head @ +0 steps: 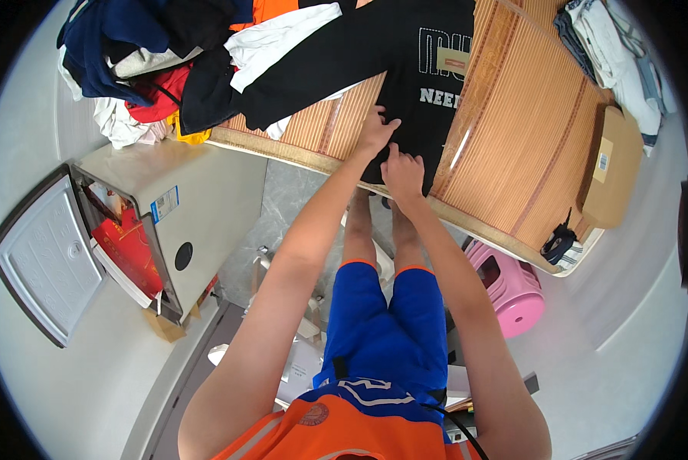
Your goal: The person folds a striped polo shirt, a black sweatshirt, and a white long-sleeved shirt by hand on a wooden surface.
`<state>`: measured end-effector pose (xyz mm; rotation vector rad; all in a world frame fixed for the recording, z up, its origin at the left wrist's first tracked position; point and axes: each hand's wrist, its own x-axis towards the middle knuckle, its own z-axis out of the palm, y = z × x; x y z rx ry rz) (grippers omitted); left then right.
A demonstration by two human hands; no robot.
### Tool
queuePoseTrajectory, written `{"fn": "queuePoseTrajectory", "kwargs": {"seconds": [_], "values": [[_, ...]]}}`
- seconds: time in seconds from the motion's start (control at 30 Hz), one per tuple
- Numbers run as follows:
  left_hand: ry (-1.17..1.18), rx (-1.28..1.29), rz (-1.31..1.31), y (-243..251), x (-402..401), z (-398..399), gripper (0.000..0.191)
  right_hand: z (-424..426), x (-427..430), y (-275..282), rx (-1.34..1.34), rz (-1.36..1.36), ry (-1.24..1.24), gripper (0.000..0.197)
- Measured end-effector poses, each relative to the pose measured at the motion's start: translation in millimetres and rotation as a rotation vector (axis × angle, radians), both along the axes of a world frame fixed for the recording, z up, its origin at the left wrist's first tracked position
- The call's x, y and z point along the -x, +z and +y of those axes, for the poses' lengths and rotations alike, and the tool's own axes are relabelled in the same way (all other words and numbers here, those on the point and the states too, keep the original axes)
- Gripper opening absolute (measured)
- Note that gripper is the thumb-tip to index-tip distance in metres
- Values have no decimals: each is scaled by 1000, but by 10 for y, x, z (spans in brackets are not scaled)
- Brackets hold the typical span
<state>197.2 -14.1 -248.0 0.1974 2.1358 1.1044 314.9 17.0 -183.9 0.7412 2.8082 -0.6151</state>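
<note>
A black garment with white lettering [424, 123] lies spread over the edge of a bed with a bamboo mat [510, 144]; its long black sleeve or panel reaches to the left. My left hand [377, 133] rests at the garment's left edge, fingers bent; whether it pinches the cloth cannot be told. Lower down, near the hem, my right hand [404, 172] touches the black cloth with curled fingers, its grip unclear. A tan patch or tag lies on the lettering. White cloth [281, 43] lies on the black fabric at the upper left.
Piled clothes [131, 52] lie at the mat's left end. Below them stands a storage box [223, 201] with an open lid [54, 259]. Folded jeans [614, 63], a cardboard piece [614, 172] and a dark strapped item [559, 244] are at right. A pink plastic stool [513, 293] stands below the bed edge.
</note>
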Motion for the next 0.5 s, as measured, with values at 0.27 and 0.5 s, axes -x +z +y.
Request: {"fn": "queuePoseTrajectory", "kwargs": {"seconds": [0.27, 0.5], "values": [[-381, 232, 281, -279, 150, -263, 31, 50, 38, -474, 268, 120, -158, 25], [-217, 147, -14, -350, -68, -532, 48, 247, -413, -626, 40, -112, -819, 57]]}}
